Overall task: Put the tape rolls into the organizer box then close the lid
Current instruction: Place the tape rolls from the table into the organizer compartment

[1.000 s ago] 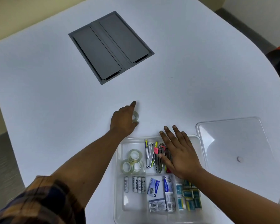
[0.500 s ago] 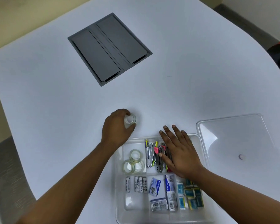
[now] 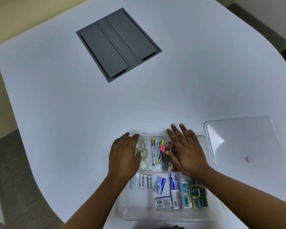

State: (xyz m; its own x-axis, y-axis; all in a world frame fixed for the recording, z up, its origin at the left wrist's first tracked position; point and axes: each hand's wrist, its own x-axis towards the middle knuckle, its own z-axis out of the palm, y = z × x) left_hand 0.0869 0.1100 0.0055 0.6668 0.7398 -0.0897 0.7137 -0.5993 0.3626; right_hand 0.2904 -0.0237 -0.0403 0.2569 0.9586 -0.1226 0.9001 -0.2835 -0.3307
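The clear organizer box [image 3: 137,204] sits open at the near edge of the white table. Its far-left compartment holds three clear tape rolls. My left hand [image 3: 124,156] reaches into that compartment, and the farthest tape roll [image 3: 141,144] sits between its fingertips and thumb. The two other rolls [image 3: 145,160] lie just beside the thumb. My right hand [image 3: 185,154] rests flat, fingers spread, on the staplers and metal tools [image 3: 157,151] in the middle compartment. The clear lid [image 3: 244,139] lies flat on the table to the right of the box.
Batteries [image 3: 144,180], staple boxes [image 3: 162,185] and small blue packets [image 3: 195,195] fill the near compartments. A grey cable hatch [image 3: 119,45] is set into the table further back. The curved table edge falls away to carpet at the left.
My left hand picked the tape roll off the table beyond the box and brought it back into the far-left compartment. My right hand stayed on the tools.
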